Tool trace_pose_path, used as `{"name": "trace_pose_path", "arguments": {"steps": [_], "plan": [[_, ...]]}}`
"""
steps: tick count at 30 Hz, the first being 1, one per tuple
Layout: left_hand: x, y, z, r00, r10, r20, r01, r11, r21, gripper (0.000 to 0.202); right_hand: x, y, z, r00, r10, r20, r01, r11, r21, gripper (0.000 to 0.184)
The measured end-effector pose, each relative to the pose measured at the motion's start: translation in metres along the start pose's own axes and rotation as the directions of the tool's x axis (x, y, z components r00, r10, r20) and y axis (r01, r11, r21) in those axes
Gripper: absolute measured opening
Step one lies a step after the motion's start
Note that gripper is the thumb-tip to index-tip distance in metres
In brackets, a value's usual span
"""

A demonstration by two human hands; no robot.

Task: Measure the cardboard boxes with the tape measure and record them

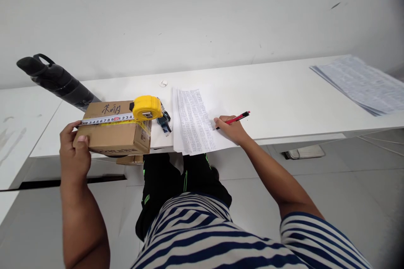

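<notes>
My left hand (75, 147) grips the left end of a brown cardboard box (110, 134), its thumb on the near side. Across the box top lies the drawn-out blade of a yellow tape measure (147, 107), whose case rests at the box's right end. The fingers of that hand are at the blade's left end. Closed around a red and black pen (236, 118), my right hand (232, 129) rests on the right edge of a stack of printed sheets (194, 122). The pen's tip touches or nearly touches the paper.
Behind the box, a black bottle (59, 82) leans left in view. A dark watch-like item (164, 121) lies between box and sheets. A small white scrap (163, 83) sits farther back. More printed papers (362, 84) lie at the right of the white table (268, 92), against a wall.
</notes>
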State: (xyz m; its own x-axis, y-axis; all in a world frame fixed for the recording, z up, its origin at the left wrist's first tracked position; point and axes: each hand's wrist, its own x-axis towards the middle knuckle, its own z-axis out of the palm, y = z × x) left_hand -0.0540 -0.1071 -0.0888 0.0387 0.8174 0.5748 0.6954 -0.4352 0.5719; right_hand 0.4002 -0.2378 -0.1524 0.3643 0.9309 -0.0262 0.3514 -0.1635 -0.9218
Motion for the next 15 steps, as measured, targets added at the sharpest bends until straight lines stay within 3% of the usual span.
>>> {"name": "trace_pose_path", "arguments": {"steps": [11,15], "plan": [[-0.0003,-0.0011,0.0010,1.000,0.002,-0.002,-0.002,1.000,-0.022,0.052,0.0024,0.0081,-0.0008,0.997,-0.005,-0.073,0.009,0.998,0.058,0.043],[-0.0002,-0.0054,0.0017,1.000,-0.016,-0.007,0.016,1.000,-0.022,0.050,0.0023,0.0048,0.0022,0.992,-0.098,-0.075,0.092,0.993,-0.078,0.045]]}}
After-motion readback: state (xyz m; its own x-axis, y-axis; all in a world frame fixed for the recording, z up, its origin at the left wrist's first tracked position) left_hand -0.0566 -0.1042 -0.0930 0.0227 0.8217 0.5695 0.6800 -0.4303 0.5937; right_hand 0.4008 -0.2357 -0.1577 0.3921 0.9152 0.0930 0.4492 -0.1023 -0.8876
